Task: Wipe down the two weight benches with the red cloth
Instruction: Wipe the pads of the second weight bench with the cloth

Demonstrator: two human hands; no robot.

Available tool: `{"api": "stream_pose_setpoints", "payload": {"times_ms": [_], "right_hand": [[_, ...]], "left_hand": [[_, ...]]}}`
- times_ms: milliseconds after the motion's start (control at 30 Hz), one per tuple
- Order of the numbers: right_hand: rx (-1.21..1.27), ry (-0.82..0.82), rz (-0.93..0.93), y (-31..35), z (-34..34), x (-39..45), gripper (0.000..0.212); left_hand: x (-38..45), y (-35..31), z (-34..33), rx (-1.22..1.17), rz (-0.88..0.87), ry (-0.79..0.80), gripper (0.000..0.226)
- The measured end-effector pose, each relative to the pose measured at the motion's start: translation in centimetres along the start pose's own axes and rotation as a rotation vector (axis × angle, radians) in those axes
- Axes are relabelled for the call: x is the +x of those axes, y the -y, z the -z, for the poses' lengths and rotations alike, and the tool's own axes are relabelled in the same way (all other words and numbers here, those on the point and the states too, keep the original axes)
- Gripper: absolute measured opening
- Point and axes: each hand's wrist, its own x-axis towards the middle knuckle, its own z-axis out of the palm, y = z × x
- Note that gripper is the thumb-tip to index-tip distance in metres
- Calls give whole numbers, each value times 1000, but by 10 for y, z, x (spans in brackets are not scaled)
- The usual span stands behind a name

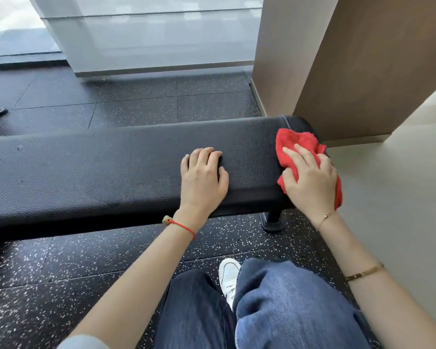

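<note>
We had one black bench (98, 167) in view, lying crosswise before us on the speckled black floor (61, 268), its right end close to a brown pillar (337, 59). The red cloth (297, 144) lay bunched on that right end, draped partly over the near edge. Our right hand (310, 180) lay on top of the cloth, fingers spread and fairly straight, pressing it flat against the pad; whether the thumb tucked under any fold, we could not tell. Our left hand (203, 177) rested on the bare pad just beside the cloth, apart from it, fingers curled slightly with the tips on the leather and nothing held. A red string (184, 226) circled the left wrist; a thin gold chain (325, 217) sat on the right wrist and a gold bracelet (365, 272) further up that forearm. Below the bench's right end stood its black foot (272, 222). Our jeans (287, 303) and one white shoe (228, 275) showed at the bottom.
</note>
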Motion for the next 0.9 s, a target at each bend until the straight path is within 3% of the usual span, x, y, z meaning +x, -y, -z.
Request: {"api": "stream_pose_setpoints", "payload": {"times_ms": [200, 467, 900], "right_hand": [[10, 141, -141, -14, -9, 75, 46], [-11, 94, 99, -17, -2, 18, 53], [-58, 227, 67, 26, -24, 90, 49]], "left_hand": [[0, -4, -5, 69, 8, -4, 39], [-1, -6, -5, 54, 7, -8, 38], [-1, -7, -3, 78, 1, 25, 42]]}}
